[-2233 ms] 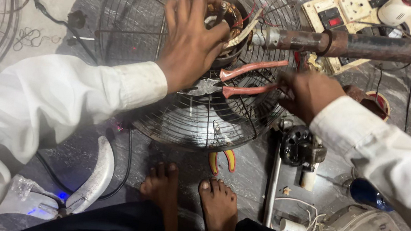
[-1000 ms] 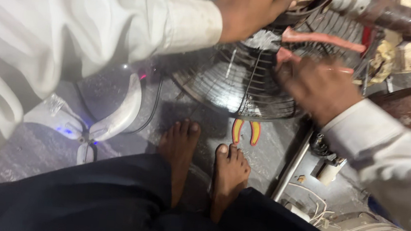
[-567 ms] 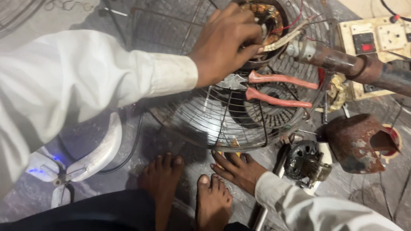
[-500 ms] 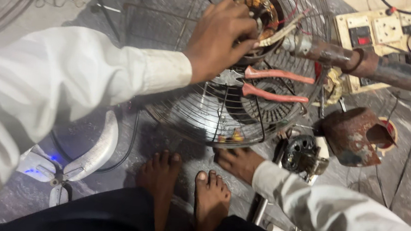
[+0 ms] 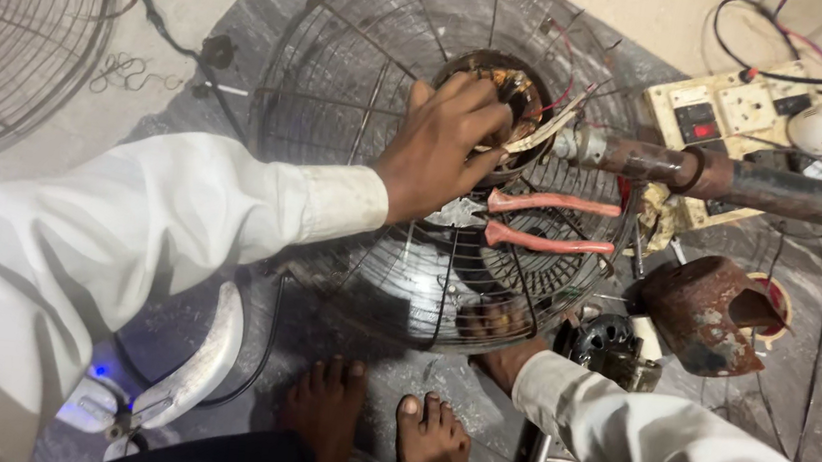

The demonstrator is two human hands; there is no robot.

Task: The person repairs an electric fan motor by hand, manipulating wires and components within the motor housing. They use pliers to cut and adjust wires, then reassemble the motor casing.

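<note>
Under the clenched left hand (image 5: 444, 144) sits the fan motor (image 5: 504, 94), gripped at its rim.

The right hand (image 5: 500, 345) lies mostly hidden beneath the round wire fan guard (image 5: 360, 136), so its grip cannot be told. The left hand's (image 5: 439, 148) fingertips disappear inside the dark motor housing (image 5: 530, 87). A second wire grille (image 5: 8, 32) is cut off at the left edge.

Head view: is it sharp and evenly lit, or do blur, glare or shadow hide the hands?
Head view: mostly sharp; left hand well lit on the motor hub; right hand dim behind the fan guard wires; no strong glare.
</note>
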